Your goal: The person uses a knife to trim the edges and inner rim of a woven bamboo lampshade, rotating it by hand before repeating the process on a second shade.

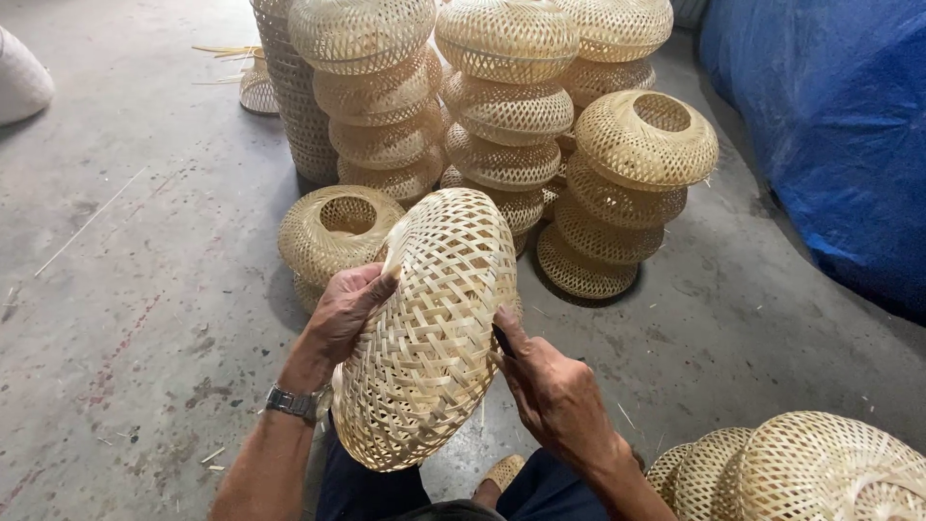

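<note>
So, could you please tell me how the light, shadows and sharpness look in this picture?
Head view: soft, even light with no glare; the basket and both hands, left hand and right hand, are sharp; faint shadows lie on the floor under the stacks; the tarp is dimmer; edges bend slightly, wide-angle.

Floor: bare grey concrete floor (145,241), stained and scuffed, with loose bamboo slivers (87,224) scattered about. Blue tarpaulin (830,125) covers a bulky mass at right. White sack (19,82) at the left edge. Lighting is even and soft.
</note>
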